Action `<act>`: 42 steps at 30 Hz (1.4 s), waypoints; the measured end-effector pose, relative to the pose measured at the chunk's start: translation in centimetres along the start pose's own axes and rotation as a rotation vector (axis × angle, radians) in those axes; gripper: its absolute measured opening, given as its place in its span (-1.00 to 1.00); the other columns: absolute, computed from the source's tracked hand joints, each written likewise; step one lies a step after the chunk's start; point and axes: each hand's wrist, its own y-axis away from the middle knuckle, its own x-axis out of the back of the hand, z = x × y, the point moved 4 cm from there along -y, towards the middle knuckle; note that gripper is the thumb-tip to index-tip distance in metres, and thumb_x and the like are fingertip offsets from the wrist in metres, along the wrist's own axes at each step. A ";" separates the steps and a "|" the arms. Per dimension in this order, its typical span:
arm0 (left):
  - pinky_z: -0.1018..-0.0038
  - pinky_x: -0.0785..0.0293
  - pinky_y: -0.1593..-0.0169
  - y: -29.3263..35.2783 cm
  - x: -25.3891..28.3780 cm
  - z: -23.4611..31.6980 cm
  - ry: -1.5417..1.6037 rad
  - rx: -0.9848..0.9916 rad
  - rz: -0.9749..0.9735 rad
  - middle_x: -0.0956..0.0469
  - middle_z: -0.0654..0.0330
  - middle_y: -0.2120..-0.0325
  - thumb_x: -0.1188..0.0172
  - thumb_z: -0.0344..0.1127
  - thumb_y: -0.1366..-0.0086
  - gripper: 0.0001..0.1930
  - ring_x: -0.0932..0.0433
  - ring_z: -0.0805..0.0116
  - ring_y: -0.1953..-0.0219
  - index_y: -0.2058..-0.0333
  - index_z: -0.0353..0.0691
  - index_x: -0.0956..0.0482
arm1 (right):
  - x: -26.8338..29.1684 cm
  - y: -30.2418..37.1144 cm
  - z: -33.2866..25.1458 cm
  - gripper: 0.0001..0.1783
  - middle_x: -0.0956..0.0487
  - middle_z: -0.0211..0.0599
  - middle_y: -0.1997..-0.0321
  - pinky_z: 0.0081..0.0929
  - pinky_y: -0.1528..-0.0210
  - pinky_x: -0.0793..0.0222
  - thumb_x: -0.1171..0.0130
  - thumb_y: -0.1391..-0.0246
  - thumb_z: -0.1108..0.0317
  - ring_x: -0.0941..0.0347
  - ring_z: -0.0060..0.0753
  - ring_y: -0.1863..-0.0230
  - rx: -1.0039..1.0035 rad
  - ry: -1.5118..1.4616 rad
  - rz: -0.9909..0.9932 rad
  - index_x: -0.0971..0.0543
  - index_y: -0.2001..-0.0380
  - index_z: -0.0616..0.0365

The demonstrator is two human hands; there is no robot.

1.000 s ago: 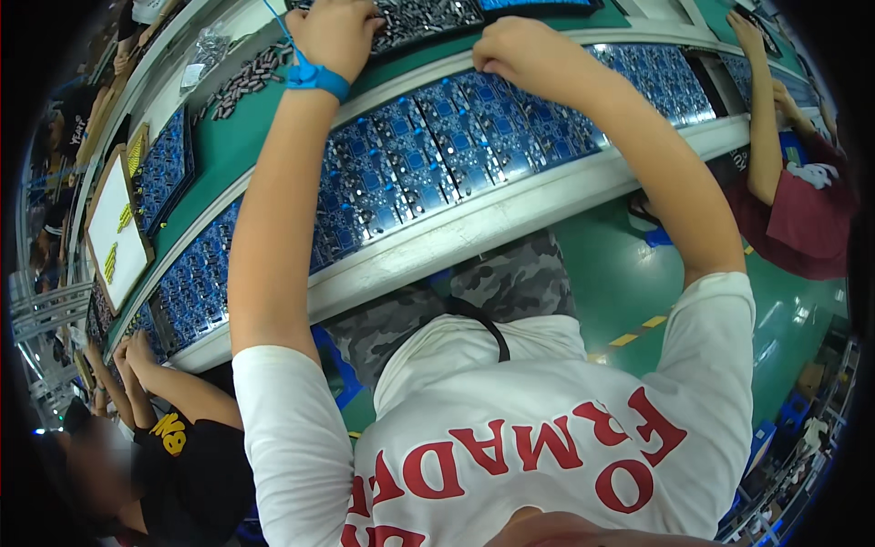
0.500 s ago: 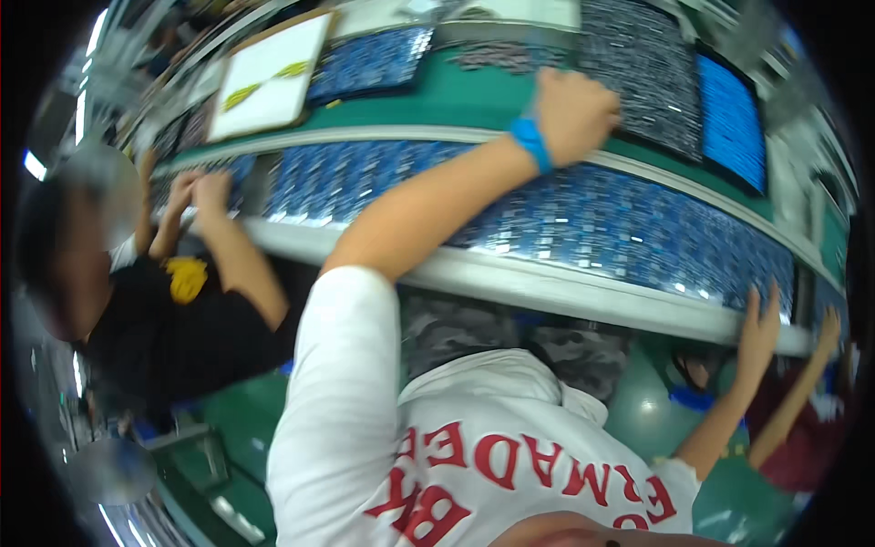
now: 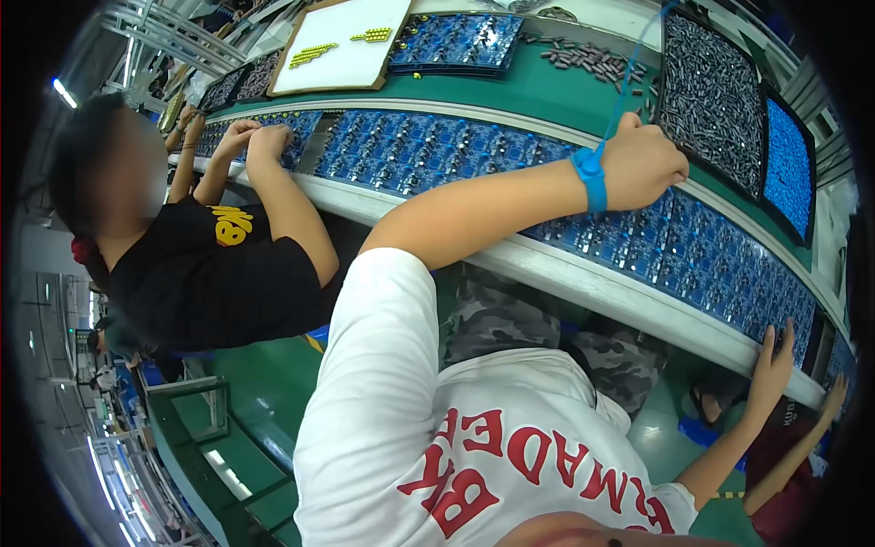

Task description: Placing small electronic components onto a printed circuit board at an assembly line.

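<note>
My left hand (image 3: 635,164), with a blue wrist strap (image 3: 590,180) on its wrist, is over the far edge of the row of blue circuit boards (image 3: 629,239). Its fingers are curled together, and whatever they pinch is hidden. Down at the row's right end, my right hand (image 3: 773,369) has its thumb and fingers apart by the near rail, with the fingertips at the edge of the boards. Just beyond my left hand is a black tray of small dark cylindrical parts (image 3: 711,96). Beside it stands a tray of bright blue parts (image 3: 788,169).
Loose dark cylindrical parts (image 3: 588,59) lie on the green bench top. Left of them are stacked blue boards (image 3: 456,41) and a white board with yellow parts (image 3: 342,46). A pale rail (image 3: 583,273) runs along the near side. A co-worker in black (image 3: 228,273) works at left.
The view has shifted, so the bench sits farther right and lower in the picture, and it is sharper. Both hands stay in nearly the same places over the boards.
</note>
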 end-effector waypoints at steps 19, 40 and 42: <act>0.41 -0.59 0.05 -3.6 -2.2 3.0 0.501 0.145 -0.277 -0.74 0.17 0.21 -0.29 -0.36 -0.36 -0.82 -0.68 0.33 0.16 0.12 -0.26 -0.74 | 5.7 -5.0 -2.3 -0.53 -0.71 -0.18 0.05 -0.38 -0.11 -0.43 -0.22 -0.32 0.04 -0.61 -0.28 0.04 0.118 -0.113 -0.158 -0.66 -0.05 0.21; 0.30 -0.33 0.00 -4.5 -4.1 5.6 -0.006 -0.141 -0.271 -0.65 0.30 0.31 -0.34 -0.44 -0.22 -0.85 -0.55 0.23 0.16 0.23 -0.08 -0.76 | -0.8 -22.2 -7.4 -0.66 -0.71 -0.10 0.42 -0.27 0.27 -0.51 -0.33 -0.04 0.11 -0.64 -0.19 0.37 0.367 -0.401 0.164 -0.75 0.35 0.21; 0.23 -0.21 -0.04 -4.6 -4.4 5.6 -0.078 -0.175 -0.247 -0.62 0.39 0.31 -0.35 -0.41 -0.20 -0.87 -0.49 0.24 0.11 0.29 0.01 -0.76 | -0.3 -22.0 -7.5 -0.65 -0.70 -0.10 0.44 -0.27 0.29 -0.50 -0.32 -0.03 0.11 -0.63 -0.21 0.40 0.369 -0.445 0.185 -0.75 0.37 0.22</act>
